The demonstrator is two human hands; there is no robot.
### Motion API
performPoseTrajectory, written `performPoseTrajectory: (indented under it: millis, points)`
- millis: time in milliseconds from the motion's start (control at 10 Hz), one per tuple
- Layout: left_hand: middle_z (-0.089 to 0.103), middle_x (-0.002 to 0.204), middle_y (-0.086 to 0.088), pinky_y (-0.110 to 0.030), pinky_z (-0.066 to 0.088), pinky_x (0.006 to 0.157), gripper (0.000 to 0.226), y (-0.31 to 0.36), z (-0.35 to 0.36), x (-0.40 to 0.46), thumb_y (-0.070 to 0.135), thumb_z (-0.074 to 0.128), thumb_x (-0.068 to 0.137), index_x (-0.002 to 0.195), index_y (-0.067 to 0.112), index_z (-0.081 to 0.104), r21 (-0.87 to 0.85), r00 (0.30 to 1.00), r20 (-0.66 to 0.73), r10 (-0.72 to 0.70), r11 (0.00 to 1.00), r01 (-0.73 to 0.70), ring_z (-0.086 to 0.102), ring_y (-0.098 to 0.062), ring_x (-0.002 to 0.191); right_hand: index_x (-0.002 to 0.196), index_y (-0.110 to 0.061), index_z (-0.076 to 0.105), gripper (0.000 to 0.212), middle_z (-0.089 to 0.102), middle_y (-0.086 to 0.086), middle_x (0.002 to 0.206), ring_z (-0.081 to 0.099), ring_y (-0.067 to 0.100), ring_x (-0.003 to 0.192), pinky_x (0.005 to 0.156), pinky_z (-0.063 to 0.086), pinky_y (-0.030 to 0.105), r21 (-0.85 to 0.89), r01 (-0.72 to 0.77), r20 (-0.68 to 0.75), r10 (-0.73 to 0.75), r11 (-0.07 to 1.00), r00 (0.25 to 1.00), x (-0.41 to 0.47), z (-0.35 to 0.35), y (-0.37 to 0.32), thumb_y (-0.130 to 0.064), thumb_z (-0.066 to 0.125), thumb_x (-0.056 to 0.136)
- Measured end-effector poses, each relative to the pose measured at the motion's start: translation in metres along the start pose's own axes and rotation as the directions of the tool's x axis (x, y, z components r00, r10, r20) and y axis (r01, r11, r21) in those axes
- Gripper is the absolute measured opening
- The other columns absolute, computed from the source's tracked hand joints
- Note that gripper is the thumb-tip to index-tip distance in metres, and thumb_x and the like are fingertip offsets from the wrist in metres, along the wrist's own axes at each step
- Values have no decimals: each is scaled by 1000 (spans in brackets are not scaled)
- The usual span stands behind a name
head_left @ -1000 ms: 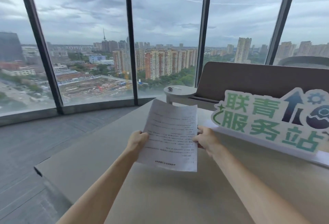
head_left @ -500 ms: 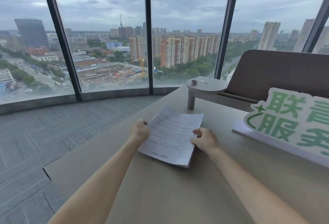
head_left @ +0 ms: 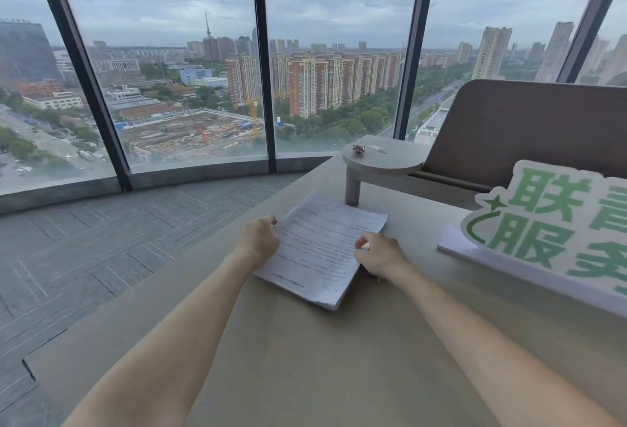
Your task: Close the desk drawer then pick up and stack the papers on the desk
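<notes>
A stack of printed white papers (head_left: 319, 246) lies flat on the beige desk (head_left: 305, 358), a little beyond its middle. My left hand (head_left: 258, 240) grips the stack's left edge, whose far corner is lifted slightly. My right hand (head_left: 381, 253) rests on the stack's right edge with the fingers curled over it. No drawer is in view.
A white sign with green characters (head_left: 556, 226) stands on the desk at the right. Beyond the papers is a small round raised shelf (head_left: 383, 158) on a leg, with a small dark object on it. A brown panel (head_left: 529, 128) rises behind. Grey carpet and large windows lie to the left.
The papers were held upright in both hands a second ago; they have come down and now lie flat on the desk. The view has shifted left and down.
</notes>
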State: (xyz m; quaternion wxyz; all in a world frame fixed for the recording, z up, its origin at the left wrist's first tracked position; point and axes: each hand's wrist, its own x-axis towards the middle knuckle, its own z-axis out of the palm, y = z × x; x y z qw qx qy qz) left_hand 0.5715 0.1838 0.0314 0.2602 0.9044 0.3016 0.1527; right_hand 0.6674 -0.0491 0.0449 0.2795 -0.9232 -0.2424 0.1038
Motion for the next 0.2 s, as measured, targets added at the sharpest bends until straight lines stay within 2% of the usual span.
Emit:
performPoseTrajectory:
  millis: [100, 200]
  points:
    - [60, 125, -23, -44, 48, 93, 41, 2, -2, -5, 7, 39, 90, 127, 3, 56, 125, 1000, -16, 17, 992, -15, 56, -37, 116, 132, -18, 59, 40, 61, 11, 138, 58, 31, 120, 95, 48, 33, -139, 43, 36, -38, 989, 999, -3, -3, 1, -28, 48, 95]
    - [58, 128, -23, -45, 45, 97, 44, 9, -1, -5, 5, 39, 90, 131, 0, 53, 143, 996, -57, 66, 988, -58, 53, -36, 121, 137, -19, 55, 44, 61, 13, 137, 55, 32, 126, 101, 45, 36, -149, 42, -10, -44, 988, 999, -7, -9, 0, -31, 48, 95]
